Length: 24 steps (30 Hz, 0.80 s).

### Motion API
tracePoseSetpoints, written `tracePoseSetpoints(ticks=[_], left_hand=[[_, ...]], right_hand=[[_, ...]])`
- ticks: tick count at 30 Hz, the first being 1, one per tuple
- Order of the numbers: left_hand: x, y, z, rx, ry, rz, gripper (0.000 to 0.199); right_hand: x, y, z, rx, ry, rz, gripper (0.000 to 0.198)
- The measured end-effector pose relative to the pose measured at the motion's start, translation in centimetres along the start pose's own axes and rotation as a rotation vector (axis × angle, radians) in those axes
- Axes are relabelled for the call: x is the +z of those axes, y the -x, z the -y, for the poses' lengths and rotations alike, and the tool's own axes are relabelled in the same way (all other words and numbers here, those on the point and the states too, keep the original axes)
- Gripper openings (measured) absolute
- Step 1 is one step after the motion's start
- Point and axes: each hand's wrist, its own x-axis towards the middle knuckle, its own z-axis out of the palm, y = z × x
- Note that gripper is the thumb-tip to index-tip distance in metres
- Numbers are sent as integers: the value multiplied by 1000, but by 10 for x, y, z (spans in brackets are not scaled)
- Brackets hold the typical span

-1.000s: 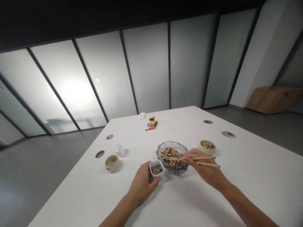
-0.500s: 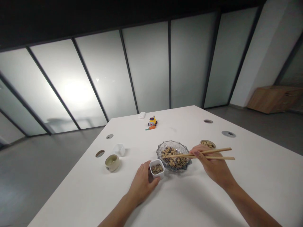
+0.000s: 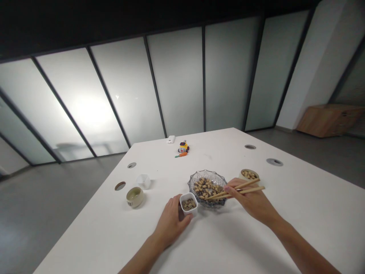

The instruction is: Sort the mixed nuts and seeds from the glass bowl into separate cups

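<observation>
My left hand (image 3: 172,219) is closed around the side of a small white square cup (image 3: 194,211), which contains striped sunflower seeds (image 3: 188,204). Just to the right of the cup stands a scalloped clear glass bowl (image 3: 218,176) with pistachios (image 3: 204,183) and more dark seeds mixed in it. A pair of wooden chopsticks (image 3: 247,191) is gripped in my right hand (image 3: 253,201), over the bowl's right side. Their tips reach down among the nuts near the bowl's front; whether they pinch anything I cannot tell. Behind my right hand sits a small round bowl (image 3: 249,174) of pistachios, partly hidden.
On the left of the white table (image 3: 114,232) are a beige ceramic cup (image 3: 135,197) and a translucent white cup (image 3: 143,181). Farther back lie a yellow toy vehicle (image 3: 183,147), an orange toy carrot (image 3: 181,155) and a white box-like object (image 3: 170,139). Round holes pierce the tabletop.
My right hand has shifted slightly left, and the chopstick tips have moved from the bowl's left side toward its front, now among the nuts. My left hand stays on the white cup.
</observation>
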Motion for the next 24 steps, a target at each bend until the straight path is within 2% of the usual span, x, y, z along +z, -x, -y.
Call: tracePoseSetpoints(ticks=[6, 10, 14, 16, 20, 24], left_hand=[[0, 0, 0, 0, 1, 3, 60], [-1, 0, -2, -10, 3, 12, 59], [-2, 0, -3, -13, 3, 5, 61], [-2, 0, -3, -9, 3, 7, 60], [-2, 0, -3, -3, 11, 11, 57], [-2, 0, -3, -9, 12, 3, 60]], right_hand=[[-3, -3, -4, 1, 17, -54, 48], [-3, -4, -5, -22, 28, -158, 52], [5, 1, -1, -19, -94, -274, 53], [12, 4, 5, -24, -152, -278, 52], [20, 7, 14, -40, -181, -199, 52], [12, 4, 9, -50, -105, -273, 55]])
